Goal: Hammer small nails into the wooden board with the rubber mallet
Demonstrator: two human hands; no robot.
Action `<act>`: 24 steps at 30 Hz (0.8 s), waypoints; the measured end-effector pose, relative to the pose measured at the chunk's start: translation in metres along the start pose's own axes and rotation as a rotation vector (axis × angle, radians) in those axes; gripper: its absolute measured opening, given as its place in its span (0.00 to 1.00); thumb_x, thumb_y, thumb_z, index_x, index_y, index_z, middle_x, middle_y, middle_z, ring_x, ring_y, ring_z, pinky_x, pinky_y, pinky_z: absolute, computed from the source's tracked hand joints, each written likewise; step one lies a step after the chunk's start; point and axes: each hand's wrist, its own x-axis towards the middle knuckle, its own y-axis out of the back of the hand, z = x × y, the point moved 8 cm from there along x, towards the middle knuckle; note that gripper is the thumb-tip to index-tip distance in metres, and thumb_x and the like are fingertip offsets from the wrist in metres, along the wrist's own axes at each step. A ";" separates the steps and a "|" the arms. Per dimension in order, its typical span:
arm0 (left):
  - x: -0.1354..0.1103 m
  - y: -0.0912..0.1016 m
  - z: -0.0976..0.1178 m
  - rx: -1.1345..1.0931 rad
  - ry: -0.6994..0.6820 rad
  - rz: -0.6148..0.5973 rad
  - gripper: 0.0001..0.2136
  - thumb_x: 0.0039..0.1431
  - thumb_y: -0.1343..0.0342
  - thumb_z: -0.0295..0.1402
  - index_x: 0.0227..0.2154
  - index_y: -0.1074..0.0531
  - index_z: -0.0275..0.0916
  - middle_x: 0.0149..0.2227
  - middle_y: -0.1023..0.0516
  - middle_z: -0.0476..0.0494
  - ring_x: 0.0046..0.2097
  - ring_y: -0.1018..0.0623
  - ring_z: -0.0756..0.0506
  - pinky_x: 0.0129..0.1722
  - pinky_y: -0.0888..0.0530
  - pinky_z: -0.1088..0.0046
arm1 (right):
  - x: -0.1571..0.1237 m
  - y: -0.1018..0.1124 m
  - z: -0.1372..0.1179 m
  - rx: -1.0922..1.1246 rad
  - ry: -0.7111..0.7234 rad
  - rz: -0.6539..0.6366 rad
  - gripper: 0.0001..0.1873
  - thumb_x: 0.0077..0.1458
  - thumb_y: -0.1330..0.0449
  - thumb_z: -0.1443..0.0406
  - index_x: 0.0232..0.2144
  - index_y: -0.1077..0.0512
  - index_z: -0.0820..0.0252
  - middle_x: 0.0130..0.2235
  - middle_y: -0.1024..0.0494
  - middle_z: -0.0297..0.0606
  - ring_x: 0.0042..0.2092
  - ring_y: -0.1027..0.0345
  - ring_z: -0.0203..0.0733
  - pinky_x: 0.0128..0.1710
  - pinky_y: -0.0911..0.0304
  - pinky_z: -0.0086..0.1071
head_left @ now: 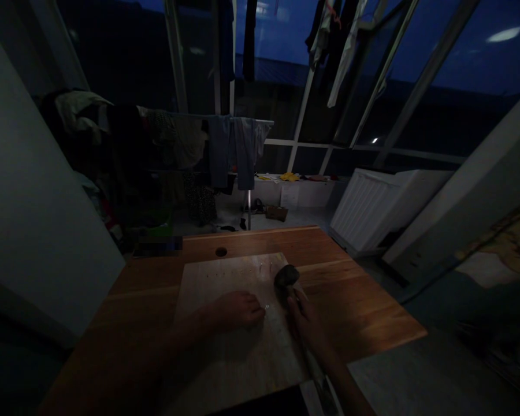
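A pale wooden board (225, 283) lies on the table under both hands. My left hand (242, 310) rests low over the middle of the board, its fingers pinched together. At the fingertips shows a thin shiny nail (266, 307); dim light hides whether there is more than one. My right hand (305, 318) is closed around the handle of a hammer, whose dark, rounded head (287, 276) is above the board's right edge. Several nails (261, 268) stand in a row across the far part of the board.
The brown wooden table (364, 294) has a round hole (221, 252) near its far edge. A dark flat object (158, 246) lies at the far left corner. Beyond are a clothes rack (242, 153), a white ribbed cabinet-like unit (364, 205) and windows. A dark-and-white object (307, 398) sits at the near edge.
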 end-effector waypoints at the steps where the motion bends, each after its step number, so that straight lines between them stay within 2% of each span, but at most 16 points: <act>1: 0.003 0.002 0.005 0.033 -0.048 -0.007 0.05 0.67 0.45 0.25 0.38 0.25 0.40 0.34 0.19 0.44 0.37 0.21 0.45 0.39 0.27 0.69 | 0.000 0.000 -0.001 -0.005 0.003 0.000 0.33 0.61 0.49 0.42 0.52 0.25 0.61 0.50 0.17 0.51 0.51 0.23 0.58 0.53 0.29 0.48; 3: 0.010 0.007 0.012 0.082 -0.116 -0.020 0.07 0.67 0.47 0.23 0.37 0.26 0.40 0.33 0.19 0.44 0.35 0.22 0.45 0.39 0.28 0.68 | 0.000 0.000 -0.002 -0.009 0.012 0.006 0.33 0.61 0.49 0.41 0.51 0.24 0.60 0.49 0.17 0.51 0.51 0.23 0.57 0.53 0.29 0.47; 6: 0.015 0.011 0.014 0.114 -0.141 -0.035 0.07 0.67 0.47 0.24 0.36 0.26 0.40 0.33 0.20 0.44 0.34 0.23 0.45 0.39 0.28 0.67 | 0.000 0.000 0.000 -0.002 0.001 0.014 0.33 0.60 0.48 0.40 0.51 0.24 0.59 0.50 0.17 0.51 0.52 0.23 0.58 0.52 0.29 0.46; 9: 0.014 0.011 0.000 0.103 -0.073 -0.058 0.05 0.65 0.44 0.25 0.39 0.26 0.40 0.35 0.20 0.43 0.36 0.22 0.44 0.40 0.28 0.66 | -0.002 0.000 0.003 0.010 -0.024 0.011 0.34 0.60 0.47 0.41 0.53 0.24 0.60 0.50 0.17 0.50 0.52 0.23 0.58 0.53 0.28 0.48; 11: 0.011 0.010 -0.025 0.035 0.080 -0.056 0.06 0.63 0.43 0.25 0.40 0.26 0.41 0.37 0.20 0.42 0.39 0.21 0.43 0.42 0.28 0.66 | -0.003 0.001 0.002 0.028 -0.021 0.009 0.34 0.61 0.47 0.41 0.54 0.24 0.59 0.51 0.17 0.49 0.53 0.23 0.58 0.55 0.29 0.49; 13: 0.007 0.008 -0.058 -0.123 0.294 -0.005 0.09 0.59 0.42 0.23 0.41 0.26 0.41 0.39 0.20 0.42 0.40 0.21 0.43 0.43 0.27 0.67 | -0.003 0.002 -0.001 0.042 -0.011 0.010 0.33 0.61 0.47 0.41 0.54 0.24 0.58 0.53 0.18 0.49 0.56 0.25 0.58 0.58 0.31 0.49; 16: -0.001 -0.001 -0.107 -0.459 0.655 0.217 0.08 0.56 0.44 0.23 0.37 0.25 0.39 0.38 0.19 0.45 0.40 0.20 0.45 0.42 0.27 0.71 | -0.003 0.002 -0.002 0.045 -0.010 0.004 0.35 0.60 0.46 0.41 0.55 0.24 0.59 0.57 0.20 0.51 0.59 0.27 0.59 0.60 0.33 0.49; 18: -0.006 -0.015 -0.128 -0.622 0.846 0.369 0.06 0.55 0.45 0.24 0.33 0.25 0.38 0.34 0.19 0.46 0.39 0.20 0.45 0.41 0.27 0.72 | -0.002 0.002 0.000 0.042 -0.019 0.002 0.36 0.60 0.46 0.40 0.55 0.24 0.60 0.56 0.19 0.52 0.58 0.26 0.59 0.59 0.33 0.49; 20: -0.008 -0.030 -0.137 -0.696 0.950 0.447 0.06 0.55 0.45 0.25 0.30 0.24 0.38 0.31 0.19 0.47 0.37 0.20 0.46 0.41 0.27 0.72 | -0.003 0.001 0.001 0.037 -0.021 0.006 0.35 0.60 0.47 0.40 0.54 0.24 0.59 0.54 0.19 0.52 0.56 0.25 0.59 0.58 0.32 0.49; 24: -0.008 -0.043 -0.137 -0.667 0.963 0.463 0.06 0.55 0.43 0.27 0.30 0.20 0.39 0.34 0.17 0.46 0.39 0.21 0.44 0.45 0.27 0.69 | -0.004 0.002 0.001 0.042 -0.013 0.021 0.33 0.61 0.47 0.42 0.53 0.24 0.59 0.53 0.18 0.51 0.55 0.24 0.59 0.57 0.31 0.49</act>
